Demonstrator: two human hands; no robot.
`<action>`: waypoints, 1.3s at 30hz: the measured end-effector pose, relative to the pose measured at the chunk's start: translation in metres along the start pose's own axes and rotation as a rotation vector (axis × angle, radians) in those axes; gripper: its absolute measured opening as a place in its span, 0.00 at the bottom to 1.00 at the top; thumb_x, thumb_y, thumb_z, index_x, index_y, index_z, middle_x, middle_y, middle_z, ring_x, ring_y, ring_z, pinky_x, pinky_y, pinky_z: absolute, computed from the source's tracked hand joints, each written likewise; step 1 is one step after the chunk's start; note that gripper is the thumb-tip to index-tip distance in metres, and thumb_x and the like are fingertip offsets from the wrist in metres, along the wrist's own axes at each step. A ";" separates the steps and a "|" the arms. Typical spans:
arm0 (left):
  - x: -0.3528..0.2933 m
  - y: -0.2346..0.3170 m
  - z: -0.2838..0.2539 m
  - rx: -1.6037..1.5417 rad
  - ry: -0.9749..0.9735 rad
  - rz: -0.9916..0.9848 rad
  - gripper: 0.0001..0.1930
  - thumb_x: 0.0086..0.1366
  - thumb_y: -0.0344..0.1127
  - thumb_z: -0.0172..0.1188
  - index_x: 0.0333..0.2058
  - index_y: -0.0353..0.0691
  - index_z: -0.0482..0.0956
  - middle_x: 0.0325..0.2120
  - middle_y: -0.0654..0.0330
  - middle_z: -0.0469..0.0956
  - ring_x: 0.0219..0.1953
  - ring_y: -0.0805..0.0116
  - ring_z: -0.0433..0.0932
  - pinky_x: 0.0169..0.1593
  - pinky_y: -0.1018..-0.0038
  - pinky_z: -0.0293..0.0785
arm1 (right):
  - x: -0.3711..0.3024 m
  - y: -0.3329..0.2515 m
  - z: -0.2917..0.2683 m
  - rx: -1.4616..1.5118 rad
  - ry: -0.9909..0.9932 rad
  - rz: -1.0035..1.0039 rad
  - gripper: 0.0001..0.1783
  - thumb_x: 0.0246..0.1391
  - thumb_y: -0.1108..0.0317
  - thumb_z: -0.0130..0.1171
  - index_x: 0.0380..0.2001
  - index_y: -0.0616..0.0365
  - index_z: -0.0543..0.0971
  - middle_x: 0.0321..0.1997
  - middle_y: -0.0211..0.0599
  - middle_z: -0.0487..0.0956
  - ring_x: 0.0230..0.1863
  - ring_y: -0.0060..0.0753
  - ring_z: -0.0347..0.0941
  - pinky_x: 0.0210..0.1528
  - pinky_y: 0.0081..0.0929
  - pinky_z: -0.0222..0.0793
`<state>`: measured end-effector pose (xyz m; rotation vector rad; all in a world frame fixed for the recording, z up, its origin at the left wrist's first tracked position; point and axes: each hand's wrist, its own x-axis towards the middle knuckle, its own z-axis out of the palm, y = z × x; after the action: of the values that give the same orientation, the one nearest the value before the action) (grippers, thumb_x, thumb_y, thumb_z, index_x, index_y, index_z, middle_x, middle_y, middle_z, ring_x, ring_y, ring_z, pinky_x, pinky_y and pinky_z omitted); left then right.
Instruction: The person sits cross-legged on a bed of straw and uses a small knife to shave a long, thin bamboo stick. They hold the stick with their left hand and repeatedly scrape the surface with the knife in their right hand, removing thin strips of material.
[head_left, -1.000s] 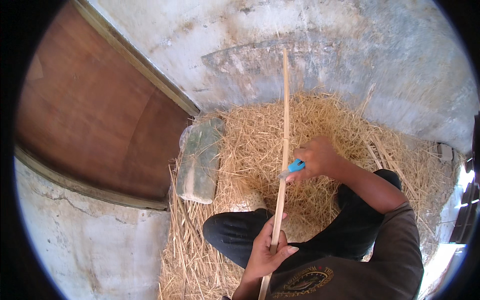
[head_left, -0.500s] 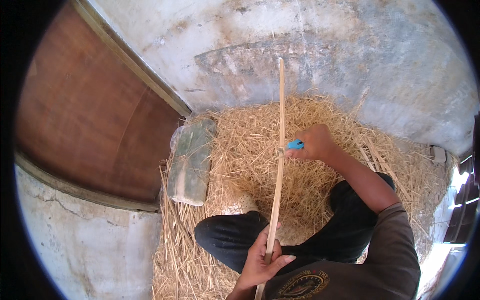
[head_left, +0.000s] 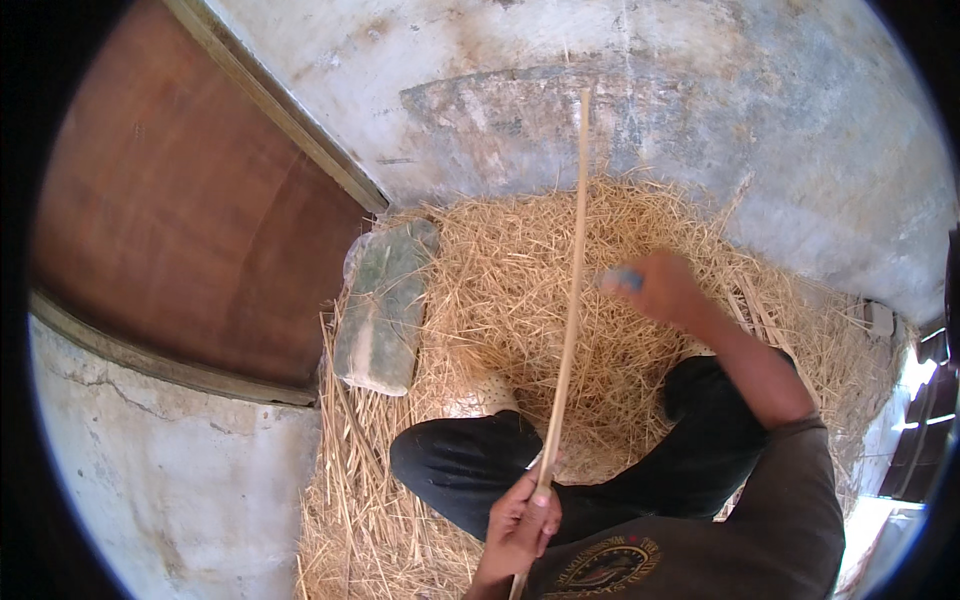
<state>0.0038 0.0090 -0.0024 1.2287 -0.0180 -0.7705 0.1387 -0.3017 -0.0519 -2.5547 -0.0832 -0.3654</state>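
My left hand grips the near end of a long thin pale stick, which runs up and away over a heap of dry straw. To the right of the stick, my right hand is closed around a small tool with a blue handle; it is blurred and stands a little apart from the stick. I sit on the straw with my legs in dark trousers folded under the stick.
A flat grey-green stone block lies on the straw's left edge. A brown wooden door with a frame stands at the left. Grey concrete floor lies beyond the straw. A step edge is at lower left.
My right hand with the blue-handled tool has slid up along the stick and then off to its right. The left hand keeps its hold on the stick's near end.
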 end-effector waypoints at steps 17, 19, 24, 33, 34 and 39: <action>0.001 -0.004 0.011 -0.143 -0.027 -0.007 0.22 0.73 0.33 0.38 0.64 0.35 0.55 0.15 0.67 0.57 0.13 0.82 0.51 0.21 0.83 0.55 | -0.002 -0.018 0.008 -0.037 -0.105 -0.061 0.41 0.48 0.25 0.46 0.12 0.56 0.76 0.07 0.40 0.67 0.12 0.42 0.69 0.17 0.40 0.62; -0.003 -0.003 0.009 -0.148 -0.035 -0.007 0.22 0.73 0.33 0.38 0.64 0.35 0.55 0.15 0.67 0.57 0.13 0.82 0.51 0.21 0.82 0.55 | -0.003 -0.021 0.014 -0.042 -0.152 -0.024 0.42 0.48 0.24 0.44 0.12 0.56 0.75 0.06 0.41 0.67 0.11 0.42 0.69 0.15 0.39 0.61; -0.008 -0.003 0.016 -0.131 -0.015 -0.036 0.23 0.73 0.34 0.39 0.64 0.35 0.55 0.15 0.67 0.58 0.13 0.82 0.51 0.22 0.82 0.57 | -0.007 -0.018 0.011 -0.106 -0.097 -0.156 0.45 0.47 0.20 0.37 0.09 0.54 0.72 0.06 0.34 0.64 0.10 0.34 0.64 0.13 0.35 0.57; -0.010 -0.005 0.013 -0.161 -0.060 -0.064 0.23 0.73 0.35 0.40 0.63 0.35 0.56 0.15 0.68 0.57 0.12 0.82 0.51 0.21 0.82 0.56 | 0.022 0.028 0.007 -0.204 0.032 -0.005 0.42 0.51 0.25 0.40 0.08 0.54 0.67 0.05 0.30 0.59 0.09 0.31 0.59 0.14 0.36 0.57; -0.012 -0.005 0.015 -0.152 -0.035 -0.069 0.23 0.72 0.36 0.41 0.63 0.35 0.57 0.14 0.68 0.57 0.11 0.81 0.50 0.20 0.81 0.55 | 0.024 0.034 0.004 -0.210 0.046 0.033 0.42 0.52 0.26 0.41 0.08 0.55 0.68 0.06 0.31 0.60 0.09 0.32 0.60 0.15 0.36 0.58; -0.026 -0.010 0.001 -0.186 -0.021 -0.064 0.23 0.73 0.34 0.40 0.64 0.36 0.55 0.15 0.67 0.58 0.13 0.82 0.53 0.22 0.83 0.57 | 0.034 0.050 -0.027 -0.217 0.026 0.386 0.39 0.53 0.30 0.46 0.12 0.57 0.73 0.07 0.36 0.65 0.10 0.35 0.63 0.17 0.37 0.61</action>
<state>-0.0214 0.0206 -0.0001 1.0489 0.0744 -0.8226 0.1712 -0.3588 -0.0467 -2.6969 0.4768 -0.2682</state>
